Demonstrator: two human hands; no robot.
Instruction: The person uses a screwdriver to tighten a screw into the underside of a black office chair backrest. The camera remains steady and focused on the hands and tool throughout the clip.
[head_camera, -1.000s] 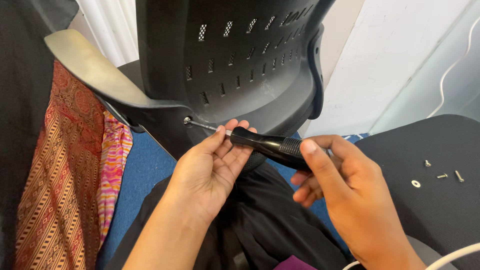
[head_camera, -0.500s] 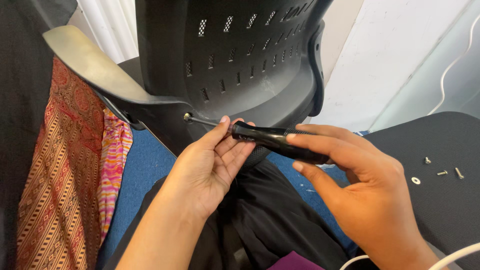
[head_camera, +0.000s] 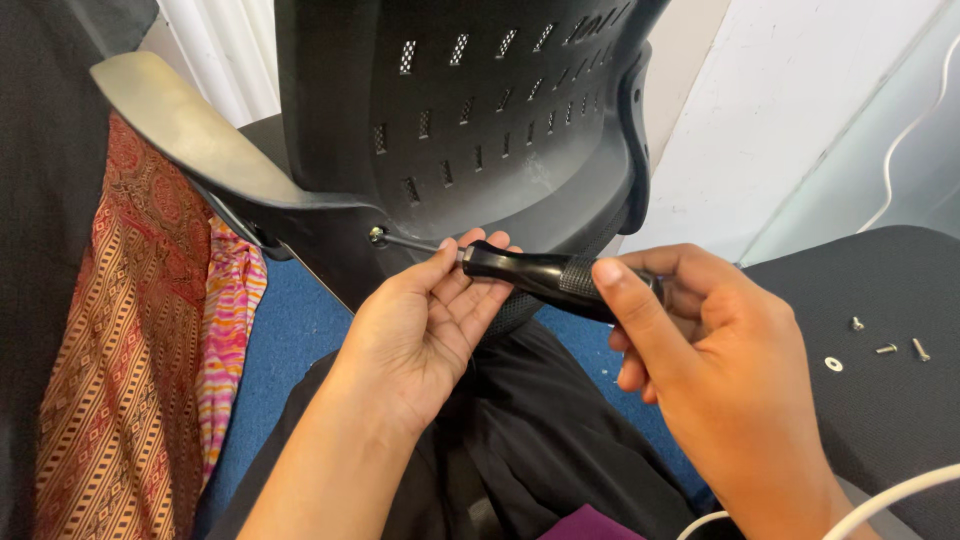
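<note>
A black perforated chair back (head_camera: 470, 110) stands in front of me with a grey armrest (head_camera: 190, 140) fixed to its left side. A screwdriver with a black handle (head_camera: 545, 278) points left, its metal shaft tip sitting on a screw (head_camera: 378, 236) at the armrest joint. My left hand (head_camera: 425, 330) cups the front of the handle and the shaft from below, palm up. My right hand (head_camera: 700, 350) grips the rear of the handle, thumb on top.
A black seat cushion (head_camera: 880, 400) lies at the right with loose screws (head_camera: 900, 348) and a washer (head_camera: 833, 364) on it. Patterned red and pink cloth (head_camera: 150, 350) hangs at the left. A white cable (head_camera: 900, 495) crosses the lower right. Blue floor (head_camera: 290, 330) shows below.
My right hand has shifted its hold on the screwdriver handle, fingers regripping around it. The left hand and the tip on the screw have stayed in place.
</note>
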